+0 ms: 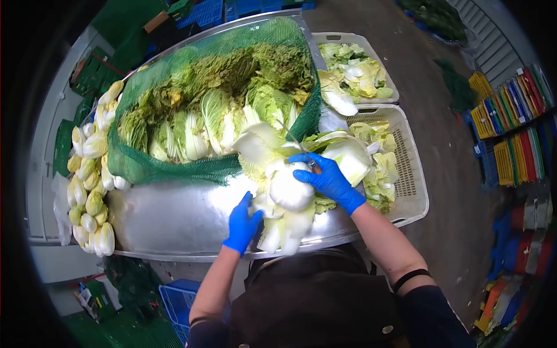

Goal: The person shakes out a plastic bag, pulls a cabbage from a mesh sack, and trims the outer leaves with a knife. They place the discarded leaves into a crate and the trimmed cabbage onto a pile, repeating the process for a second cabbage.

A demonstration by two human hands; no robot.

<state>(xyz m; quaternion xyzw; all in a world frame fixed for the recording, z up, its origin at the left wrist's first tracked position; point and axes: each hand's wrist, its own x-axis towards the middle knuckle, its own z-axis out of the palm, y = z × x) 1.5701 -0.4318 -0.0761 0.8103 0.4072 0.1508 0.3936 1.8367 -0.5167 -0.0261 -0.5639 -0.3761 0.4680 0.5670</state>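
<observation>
A cabbage (290, 187) with loose pale outer leaves lies at the near edge of the metal table, its round white base toward me. My right hand (324, 177), in a blue glove, is closed round a knife (291, 134) whose thin blade points away over the leaves, and its fingers reach the cabbage's right side. My left hand (242, 223), also gloved in blue, is at the left of the cabbage with fingers apart, near the loose leaves. Behind them a green net (168, 174) surrounds several untrimmed cabbages (194, 130).
Trimmed cabbages (93, 174) are piled at the table's left end. Two pale crates (415, 185) of leaves stand right of the metal table (168, 217). Stacked colored crates (516, 127) are at the far right. A blue crate (177, 304) sits below, at the left.
</observation>
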